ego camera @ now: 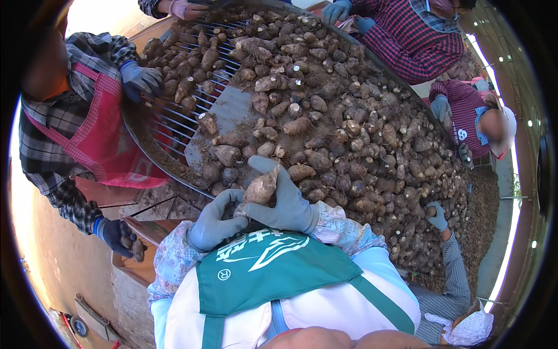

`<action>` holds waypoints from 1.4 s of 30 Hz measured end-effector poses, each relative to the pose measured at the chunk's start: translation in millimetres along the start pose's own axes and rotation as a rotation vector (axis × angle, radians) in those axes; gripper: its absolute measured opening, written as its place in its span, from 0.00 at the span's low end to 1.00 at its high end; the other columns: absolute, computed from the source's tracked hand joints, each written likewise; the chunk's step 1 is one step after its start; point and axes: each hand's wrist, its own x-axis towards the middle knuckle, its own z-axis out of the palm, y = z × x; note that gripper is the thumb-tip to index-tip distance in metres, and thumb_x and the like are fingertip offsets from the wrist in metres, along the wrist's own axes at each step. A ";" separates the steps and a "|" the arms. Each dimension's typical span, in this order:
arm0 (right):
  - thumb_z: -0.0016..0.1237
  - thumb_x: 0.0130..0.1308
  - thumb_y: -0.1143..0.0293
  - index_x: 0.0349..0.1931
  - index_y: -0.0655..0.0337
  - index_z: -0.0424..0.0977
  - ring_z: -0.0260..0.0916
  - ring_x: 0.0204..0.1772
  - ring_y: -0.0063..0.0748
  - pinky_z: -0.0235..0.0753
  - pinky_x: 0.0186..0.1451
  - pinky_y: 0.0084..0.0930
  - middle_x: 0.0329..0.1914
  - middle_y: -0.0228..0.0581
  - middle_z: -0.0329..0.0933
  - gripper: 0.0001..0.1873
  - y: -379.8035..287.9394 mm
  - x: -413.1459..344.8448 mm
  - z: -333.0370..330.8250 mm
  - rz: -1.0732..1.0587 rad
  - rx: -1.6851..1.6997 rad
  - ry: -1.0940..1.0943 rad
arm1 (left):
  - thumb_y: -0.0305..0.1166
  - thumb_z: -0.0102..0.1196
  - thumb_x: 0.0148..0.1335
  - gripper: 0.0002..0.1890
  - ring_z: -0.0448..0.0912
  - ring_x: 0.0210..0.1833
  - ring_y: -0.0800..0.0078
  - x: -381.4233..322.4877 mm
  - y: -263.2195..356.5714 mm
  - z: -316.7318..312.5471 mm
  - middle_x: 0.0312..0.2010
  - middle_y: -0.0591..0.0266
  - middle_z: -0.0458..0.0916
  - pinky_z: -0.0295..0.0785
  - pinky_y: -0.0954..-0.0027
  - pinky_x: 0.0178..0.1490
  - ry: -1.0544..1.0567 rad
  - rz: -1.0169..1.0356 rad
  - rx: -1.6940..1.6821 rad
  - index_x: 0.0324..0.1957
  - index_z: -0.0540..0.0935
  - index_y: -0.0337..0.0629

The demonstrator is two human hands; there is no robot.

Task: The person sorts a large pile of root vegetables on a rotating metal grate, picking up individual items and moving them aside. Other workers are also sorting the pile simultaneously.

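In front of my green apron I hold a brown, rough-skinned taro corm (260, 190), its pointed end tilted up and away from me. My right hand (290, 203), in a grey coated glove, is wrapped around its side, thumb below and fingers behind. My left hand (218, 218), gloved the same way, curls at the lower end of the corm, fingertips and thumb touching it. The underside of the corm is hidden by my hands. Just beyond lies a big heap of similar corms (348, 144), some with pale cut ends, on a soil-covered sorting table (226, 113).
Metal bars form a grate (174, 126) at the table's left. A raised metal rim (168, 172) runs along its near-left edge. Co-workers' gloved hands are around the heap: one at left (141, 80), one at right (436, 216). A wheeled cart (89, 320) stands at lower left.
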 end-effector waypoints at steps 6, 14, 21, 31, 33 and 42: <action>0.70 0.66 0.65 0.72 0.67 0.70 0.84 0.64 0.50 0.82 0.69 0.42 0.64 0.55 0.82 0.37 6.9 0.0 33.5 -0.001 0.066 0.155 | 0.32 0.74 0.64 0.36 0.84 0.64 0.66 10.8 -14.4 10.2 0.64 0.53 0.85 0.79 0.60 0.69 -0.144 0.048 0.150 0.71 0.74 0.33; 0.69 0.65 0.51 0.57 0.62 0.77 0.83 0.53 0.57 0.81 0.56 0.49 0.49 0.55 0.83 0.29 -30.3 59.5 -29.0 0.135 -0.347 -0.868 | 0.33 0.75 0.61 0.25 0.88 0.58 0.65 14.0 7.2 19.4 0.55 0.51 0.90 0.82 0.62 0.65 -0.172 0.342 0.749 0.60 0.86 0.38; 0.43 0.87 0.52 0.65 0.63 0.74 0.85 0.49 0.41 0.81 0.53 0.41 0.57 0.45 0.84 0.23 8.7 78.5 -56.8 0.225 0.404 0.100 | 0.30 0.69 0.70 0.28 0.86 0.55 0.68 -12.6 -4.2 -18.2 0.56 0.58 0.86 0.83 0.62 0.61 0.006 0.111 -0.519 0.70 0.77 0.41; 0.53 0.72 0.59 0.57 0.59 0.76 0.82 0.56 0.64 0.81 0.60 0.56 0.53 0.59 0.83 0.19 41.2 70.8 -92.2 0.205 -0.925 -0.394 | 0.48 0.41 0.88 0.27 0.82 0.60 0.55 29.8 -34.6 -19.4 0.63 0.43 0.83 0.80 0.48 0.62 -0.361 0.059 -0.806 0.45 0.87 0.36; 0.56 0.69 0.60 0.61 0.57 0.75 0.82 0.57 0.64 0.81 0.60 0.54 0.54 0.57 0.81 0.23 30.2 66.4 -84.2 0.299 -1.008 -0.403 | 0.47 0.43 0.87 0.26 0.83 0.57 0.57 30.3 -30.9 -24.1 0.63 0.43 0.83 0.81 0.50 0.58 -0.301 -0.028 -0.662 0.46 0.87 0.36; 0.60 0.69 0.66 0.55 0.59 0.79 0.86 0.53 0.55 0.84 0.57 0.44 0.51 0.51 0.86 0.16 70.1 67.0 -49.4 0.169 -0.508 0.089 | 0.49 0.46 0.86 0.28 0.84 0.53 0.66 33.8 -21.4 -21.1 0.66 0.46 0.84 0.82 0.58 0.56 -0.212 -0.083 -0.664 0.66 0.81 0.32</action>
